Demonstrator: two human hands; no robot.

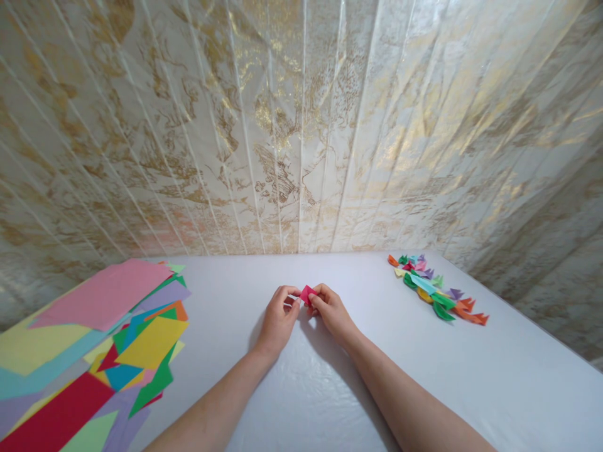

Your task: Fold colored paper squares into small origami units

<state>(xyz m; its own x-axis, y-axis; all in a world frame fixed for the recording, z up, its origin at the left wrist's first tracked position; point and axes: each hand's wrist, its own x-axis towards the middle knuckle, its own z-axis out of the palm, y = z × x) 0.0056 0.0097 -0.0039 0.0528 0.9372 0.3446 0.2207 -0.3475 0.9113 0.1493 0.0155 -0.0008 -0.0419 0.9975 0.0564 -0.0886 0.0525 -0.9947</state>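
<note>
A small folded piece of bright pink-red paper (306,293) is held just above the middle of the white table. My right hand (326,307) pinches it, thumb in front and fingers behind. My left hand (281,315) is at its left corner, with thumb and forefinger brought together at the edge. The paper looks like a small diamond from here. Its back side and the fingertips behind it are hidden.
Many coloured paper sheets, among them a yellow sheet (153,342) and a pink sheet (108,295), overlap on the left of the white table (282,408). Folded paper figures (424,287) lie clustered at the right. A gold-patterned curtain (282,125) hangs behind.
</note>
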